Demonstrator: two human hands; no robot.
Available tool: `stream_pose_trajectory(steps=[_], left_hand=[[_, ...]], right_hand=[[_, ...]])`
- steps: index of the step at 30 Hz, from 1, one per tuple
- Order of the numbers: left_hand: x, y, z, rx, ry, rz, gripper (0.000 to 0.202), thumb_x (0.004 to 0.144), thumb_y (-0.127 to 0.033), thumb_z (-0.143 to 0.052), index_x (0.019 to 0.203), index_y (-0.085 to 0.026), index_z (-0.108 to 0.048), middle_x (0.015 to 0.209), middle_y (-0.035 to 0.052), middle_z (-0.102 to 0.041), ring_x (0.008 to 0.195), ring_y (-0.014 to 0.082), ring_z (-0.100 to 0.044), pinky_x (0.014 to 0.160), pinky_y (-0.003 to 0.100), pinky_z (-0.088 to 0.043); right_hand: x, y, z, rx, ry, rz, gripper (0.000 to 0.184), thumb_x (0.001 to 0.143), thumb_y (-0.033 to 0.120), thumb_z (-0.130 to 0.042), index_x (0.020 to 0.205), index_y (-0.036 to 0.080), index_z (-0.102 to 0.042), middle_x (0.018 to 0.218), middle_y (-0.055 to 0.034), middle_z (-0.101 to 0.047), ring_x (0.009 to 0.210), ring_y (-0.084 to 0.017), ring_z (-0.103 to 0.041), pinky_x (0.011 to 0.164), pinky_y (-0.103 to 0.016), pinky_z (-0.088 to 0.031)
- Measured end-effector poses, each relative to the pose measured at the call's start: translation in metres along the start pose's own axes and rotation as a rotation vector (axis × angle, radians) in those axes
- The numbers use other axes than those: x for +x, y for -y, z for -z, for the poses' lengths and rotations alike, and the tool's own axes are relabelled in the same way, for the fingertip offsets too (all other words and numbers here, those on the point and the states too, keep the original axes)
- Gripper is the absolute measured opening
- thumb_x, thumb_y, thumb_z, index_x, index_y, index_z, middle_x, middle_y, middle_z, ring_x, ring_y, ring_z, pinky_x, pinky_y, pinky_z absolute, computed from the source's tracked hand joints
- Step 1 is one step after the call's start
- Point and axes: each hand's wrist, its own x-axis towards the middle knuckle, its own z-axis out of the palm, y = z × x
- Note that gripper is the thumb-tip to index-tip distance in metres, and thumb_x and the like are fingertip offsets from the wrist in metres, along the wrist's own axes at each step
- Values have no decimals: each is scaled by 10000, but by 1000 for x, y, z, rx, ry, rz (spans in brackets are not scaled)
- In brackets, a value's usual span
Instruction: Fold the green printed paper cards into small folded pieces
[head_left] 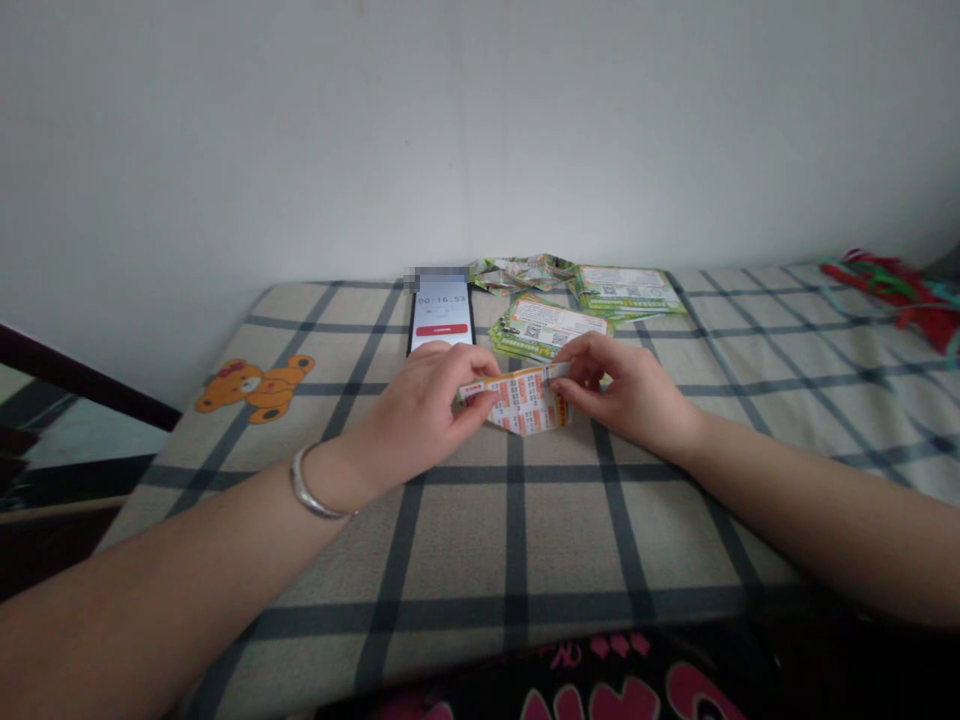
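My left hand (424,405) and my right hand (630,385) both pinch a small orange and white printed paper (525,400), folded into an angular shape and held just above the checked cloth (510,520). The left fingers grip its left end, the right fingers its top right edge. A silver bangle (311,490) circles my left wrist.
A phone (441,312) with a timer on its screen lies just behind my left hand. Green printed leaflets (551,328) lie in stacks behind the paper, with more leaflets (626,288) and crumpled ones by the wall. Red and green strips (900,290) lie at far right. An orange bear print (255,385) marks the cloth's left side.
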Motion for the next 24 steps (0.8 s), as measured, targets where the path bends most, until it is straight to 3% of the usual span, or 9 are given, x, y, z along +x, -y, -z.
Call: stream_pose_trajectory(steps=[8, 14, 20, 24], left_hand=[[1, 7, -1, 37, 63, -21, 257, 888, -245, -619, 1119, -181, -526, 989, 46, -674, 913, 198, -627, 833, 380, -505], [-1, 9, -3, 36, 160, -81, 324, 904, -191, -582, 1228, -194, -565, 1147, 100, -614, 1046, 211, -597, 894, 401, -514], [-1, 9, -3, 149, 207, -154, 216, 919, -232, -560, 1097, -256, -680, 1260, 98, -575, 1135, 258, -554, 955, 488, -478], [1, 7, -1, 127, 258, -267, 221, 922, -192, -551, 1065, -278, -696, 1207, 63, -627, 1138, 233, -556, 991, 469, -450]], right_hand=[[2, -7, -3, 4, 73, -69, 194, 815, 308, -643, 936, 198, -538, 630, 52, -557, 510, -86, -477, 477, -218, -365], [3, -7, -3, -57, 106, -101, 166, 816, 302, -634, 905, 199, -540, 612, 57, -548, 509, -94, -495, 470, -221, -347], [4, -7, -3, -135, 137, -97, 144, 808, 266, -623, 907, 198, -543, 632, 45, -575, 524, -99, -507, 486, -227, -337], [4, -8, -3, -141, 133, -102, 170, 805, 266, -628, 936, 196, -546, 646, 41, -592, 543, -104, -530, 497, -227, -343]])
